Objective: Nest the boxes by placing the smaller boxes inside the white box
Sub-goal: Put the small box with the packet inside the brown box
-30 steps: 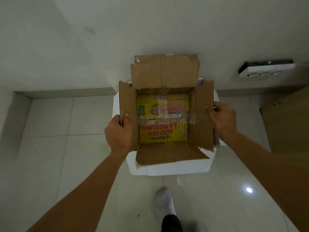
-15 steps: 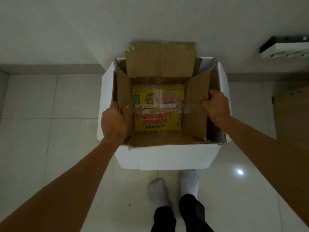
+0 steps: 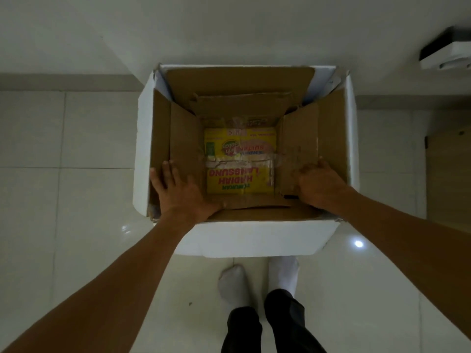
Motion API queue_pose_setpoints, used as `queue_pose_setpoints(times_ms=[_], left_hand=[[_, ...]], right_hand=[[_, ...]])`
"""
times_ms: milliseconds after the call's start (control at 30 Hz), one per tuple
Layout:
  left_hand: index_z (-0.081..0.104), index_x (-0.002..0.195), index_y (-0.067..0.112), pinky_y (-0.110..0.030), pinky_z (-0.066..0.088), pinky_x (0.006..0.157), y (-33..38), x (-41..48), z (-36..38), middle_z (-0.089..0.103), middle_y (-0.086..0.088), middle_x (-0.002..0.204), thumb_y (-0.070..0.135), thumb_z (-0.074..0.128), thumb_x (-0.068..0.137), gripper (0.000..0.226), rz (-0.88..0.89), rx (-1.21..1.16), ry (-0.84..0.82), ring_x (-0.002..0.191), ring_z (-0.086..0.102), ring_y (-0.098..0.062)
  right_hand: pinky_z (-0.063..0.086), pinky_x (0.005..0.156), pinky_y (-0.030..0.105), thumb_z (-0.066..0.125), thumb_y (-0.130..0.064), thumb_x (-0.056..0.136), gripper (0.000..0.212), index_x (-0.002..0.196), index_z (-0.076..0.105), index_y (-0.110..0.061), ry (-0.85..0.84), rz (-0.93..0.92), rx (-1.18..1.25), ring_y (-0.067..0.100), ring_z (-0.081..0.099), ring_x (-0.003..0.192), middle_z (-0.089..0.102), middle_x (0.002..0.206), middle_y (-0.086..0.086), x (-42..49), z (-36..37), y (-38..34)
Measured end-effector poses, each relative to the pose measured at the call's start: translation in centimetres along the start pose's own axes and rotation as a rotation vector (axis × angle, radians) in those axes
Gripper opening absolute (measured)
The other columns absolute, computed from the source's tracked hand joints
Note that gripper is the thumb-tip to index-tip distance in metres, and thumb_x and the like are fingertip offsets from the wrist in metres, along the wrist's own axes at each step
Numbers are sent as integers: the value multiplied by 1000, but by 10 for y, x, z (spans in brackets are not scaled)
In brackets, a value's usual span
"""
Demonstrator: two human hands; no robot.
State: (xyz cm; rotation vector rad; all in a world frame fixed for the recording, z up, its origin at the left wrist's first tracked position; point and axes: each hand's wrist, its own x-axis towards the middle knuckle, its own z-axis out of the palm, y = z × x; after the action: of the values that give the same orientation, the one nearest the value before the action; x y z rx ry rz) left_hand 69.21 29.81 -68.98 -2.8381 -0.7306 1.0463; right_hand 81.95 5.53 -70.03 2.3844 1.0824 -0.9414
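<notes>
The large white box (image 3: 254,240) stands open on the tiled floor against the wall. A brown cardboard box (image 3: 239,105) sits down inside it with its flaps up. On that box's bottom lies a yellow printed box (image 3: 239,179). My left hand (image 3: 178,192) is on the brown box's left flap, fingers stretched along its outer side and thumb at the near flap. My right hand (image 3: 318,184) curls over the right flap. Both hands are inside the white box's rim.
My feet in white socks (image 3: 232,284) stand just in front of the white box. A white and black device (image 3: 446,57) lies by the wall at the top right. A wooden panel (image 3: 448,174) stands at the right edge.
The brown box, held above the white box a second ago, has gone down into it with both hands on its side flaps. The view has moved closer and more overhead.
</notes>
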Motion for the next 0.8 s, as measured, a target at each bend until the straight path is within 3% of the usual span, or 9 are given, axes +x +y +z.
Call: queue_pose_setpoints(times_ms=[67, 167, 233, 333, 433, 533, 600, 700, 800], left_hand=[[25, 146, 6, -57, -23, 105, -4, -2, 4, -9, -23, 157, 99, 26, 50, 133, -44, 69, -101, 143, -18, -35], [24, 147, 8, -60, -22, 105, 4, -2, -3, -9, -25, 156, 96, 25, 54, 128, -61, 77, -115, 143, -17, -38], [34, 142, 10, -62, -17, 107, 17, -4, -11, 4, -28, 156, 90, 32, 61, 114, -59, 72, -63, 144, -4, -43], [47, 130, 11, -63, -3, 110, 40, -8, -17, 40, -23, 143, 74, 43, 72, 86, -16, -17, 58, 135, 30, -41], [49, 127, 9, -62, 5, 111, 59, -8, -12, 49, -16, 137, 57, 42, 84, 64, 44, -188, 19, 129, 40, -35], [48, 129, 13, -64, 5, 109, 67, -8, 1, 35, -17, 147, 59, 40, 85, 65, 24, -212, -263, 137, 26, -40], [48, 130, 14, -65, 10, 108, 67, -8, 10, 38, -19, 144, 67, 39, 81, 72, -7, -223, -406, 134, 28, -42], [43, 134, 15, -64, 14, 108, 64, -6, 17, 39, -20, 144, 76, 41, 74, 86, -33, -241, -408, 134, 29, -43], [41, 136, 19, -66, 10, 107, 63, -1, 12, 31, -18, 150, 81, 39, 71, 90, 0, -187, -383, 138, 22, -43]], right_hand=[[16, 114, 51, 43, -23, 90, 37, 125, 49, -13, -45, 33, -45, 28, 48, 120, 60, 122, 13, 1, 1, 0], [29, 105, 47, 46, -30, 89, 29, 111, 57, -14, 54, 45, 10, 29, 56, 107, 65, 109, 11, 10, -17, -8], [40, 88, 40, 49, -29, 89, 24, 104, 59, -13, 107, 52, 90, 28, 59, 93, 64, 94, 8, 26, -39, -14], [38, 63, 32, 49, -17, 88, 16, 99, 58, -8, 129, 27, 341, 26, 59, 79, 52, 71, 3, 65, -70, -21], [44, 69, 31, 47, -12, 89, 24, 103, 65, -4, 101, -6, 626, 28, 61, 93, 66, 104, 15, 108, -97, -25], [39, 75, 27, 53, -9, 87, 33, 119, 59, -12, 131, 24, 719, 21, 54, 101, 59, 126, 11, 139, -116, -20], [38, 77, 27, 63, -14, 83, 47, 129, 51, -16, 131, 74, 802, 22, 52, 108, 51, 137, 8, 155, -122, -12], [37, 79, 27, 75, -36, 73, 75, 137, 38, -20, 109, 94, 848, 22, 49, 112, 45, 140, 4, 164, -119, -10], [40, 89, 30, 76, -44, 70, 90, 142, 28, -22, 100, 60, 874, 26, 45, 125, 38, 146, 6, 156, -109, -15]])
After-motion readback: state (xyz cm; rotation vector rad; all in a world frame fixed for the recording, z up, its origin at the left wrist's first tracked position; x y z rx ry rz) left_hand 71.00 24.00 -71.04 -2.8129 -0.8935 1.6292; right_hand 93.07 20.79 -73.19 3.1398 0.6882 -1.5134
